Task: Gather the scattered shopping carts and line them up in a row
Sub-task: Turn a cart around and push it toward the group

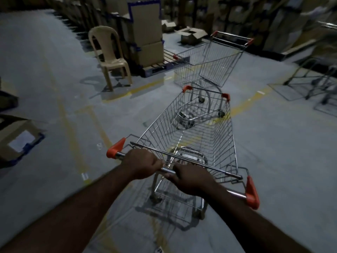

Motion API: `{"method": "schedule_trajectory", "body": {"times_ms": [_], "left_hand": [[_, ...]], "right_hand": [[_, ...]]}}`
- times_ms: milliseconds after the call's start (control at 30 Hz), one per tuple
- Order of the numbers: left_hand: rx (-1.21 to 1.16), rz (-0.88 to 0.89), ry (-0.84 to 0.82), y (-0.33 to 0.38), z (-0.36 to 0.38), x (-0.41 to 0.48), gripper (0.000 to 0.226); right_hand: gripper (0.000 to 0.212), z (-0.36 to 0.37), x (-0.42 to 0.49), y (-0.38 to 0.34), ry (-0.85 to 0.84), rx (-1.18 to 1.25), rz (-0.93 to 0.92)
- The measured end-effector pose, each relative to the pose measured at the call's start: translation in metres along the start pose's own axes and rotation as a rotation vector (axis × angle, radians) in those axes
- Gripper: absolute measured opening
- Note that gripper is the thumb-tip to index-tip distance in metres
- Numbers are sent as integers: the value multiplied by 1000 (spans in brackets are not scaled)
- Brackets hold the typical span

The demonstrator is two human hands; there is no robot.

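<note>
A wire shopping cart [209, 128] with orange corner caps stands right in front of me. My left hand [141, 164] and my right hand [193, 179] both grip its chrome handle bar [168, 169], side by side near the middle. Just beyond its front end stands a second empty cart [213, 59], turned at an angle, its handle to the far right. The front of my cart is close to that cart's wheels. More cart frames [317, 83] show blurred at the right edge.
A beige plastic chair [109, 53] stands at the left of a pallet with stacked cardboard boxes [145, 37]. Open boxes [193, 34] lie on the floor behind. A box [16, 139] sits at the left edge. Yellow lines cross the grey floor; shelving runs along the back.
</note>
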State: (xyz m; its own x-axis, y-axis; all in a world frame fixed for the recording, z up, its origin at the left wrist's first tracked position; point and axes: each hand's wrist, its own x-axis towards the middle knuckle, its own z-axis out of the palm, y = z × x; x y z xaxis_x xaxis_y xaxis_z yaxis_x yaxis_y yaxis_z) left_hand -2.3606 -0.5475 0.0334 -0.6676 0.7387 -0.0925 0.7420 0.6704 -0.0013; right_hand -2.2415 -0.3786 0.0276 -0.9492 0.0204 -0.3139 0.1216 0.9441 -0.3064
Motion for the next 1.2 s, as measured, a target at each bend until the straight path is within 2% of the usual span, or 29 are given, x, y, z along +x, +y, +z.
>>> {"method": "schedule_trajectory", "body": {"times_ms": [67, 200, 300, 400, 533, 600, 700, 800, 900, 1000, 1200], "left_hand": [[48, 1, 103, 7, 5, -1, 55], [80, 17, 169, 12, 12, 4, 67], [126, 38, 217, 13, 17, 12, 79], [133, 56, 224, 10, 18, 22, 78], [101, 141, 251, -10, 19, 41, 92], [82, 194, 235, -18, 17, 49, 89], [80, 273, 208, -21, 14, 62, 72], [84, 336, 209, -19, 16, 75, 76], [49, 405, 212, -9, 16, 85, 86], [61, 471, 227, 6, 13, 96, 94], [86, 610, 247, 58, 11, 117, 91]], "right_hand": [[65, -5, 2, 5, -46, 56, 11], [87, -7, 6, 10, -98, 145, 73], [99, -7, 9, 12, -70, 131, 135], [109, -6, 9, 9, -6, 111, 176], [100, -3, 17, -1, 76, 96, 249], [103, -1, 23, -9, 93, 98, 311], [108, 4, 25, -14, 128, 126, 366], [102, 4, 22, -16, 157, 132, 429], [101, 6, 14, -14, 175, 150, 505], [87, 7, 3, -9, 203, 162, 576], [80, 9, -26, 21, 241, 200, 706]]}}
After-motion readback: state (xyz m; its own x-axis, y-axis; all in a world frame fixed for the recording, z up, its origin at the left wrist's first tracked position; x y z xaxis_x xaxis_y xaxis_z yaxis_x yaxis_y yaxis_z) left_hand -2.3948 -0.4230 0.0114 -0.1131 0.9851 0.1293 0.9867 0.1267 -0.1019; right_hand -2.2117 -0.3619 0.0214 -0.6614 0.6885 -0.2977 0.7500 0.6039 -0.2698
